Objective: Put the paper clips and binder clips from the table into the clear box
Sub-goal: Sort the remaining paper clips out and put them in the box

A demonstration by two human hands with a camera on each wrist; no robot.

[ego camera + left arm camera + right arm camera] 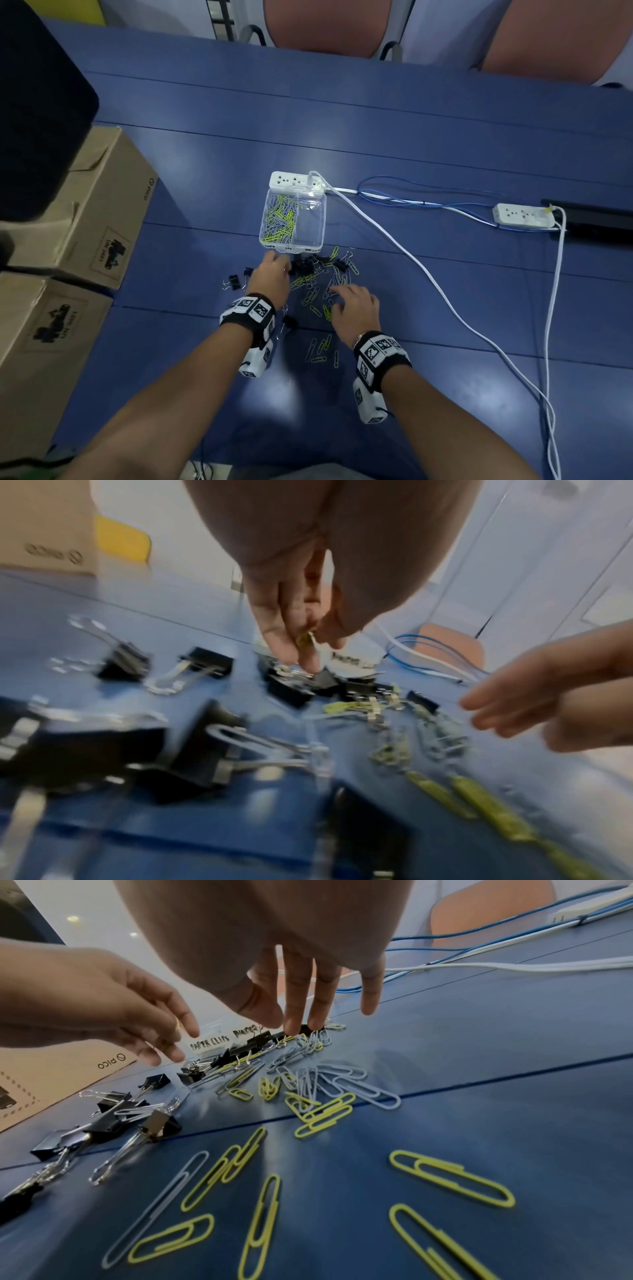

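Table (411, 137) showing smooth blue laminate w/ soft sheen. Clear box (310, 222): glossy transparent plastic. Paper clips (452, 1180) appearing matt, coated, yellow & pale grey. Binder clips (157, 1125): black bodies w/ shiny metal wire handles. Boxes (102, 205) presenting as matt brown cardboard.

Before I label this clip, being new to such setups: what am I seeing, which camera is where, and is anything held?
No machine: a person's two bare hands, wearing wrist cameras. One picture looks down from the head; the others look along each hand. On the blue table lie paper clips and black binder clips, beside a clear box already holding paper clips. The left hand pinches a yellow clip in its fingers. The right hand hovers open, holding nothing.
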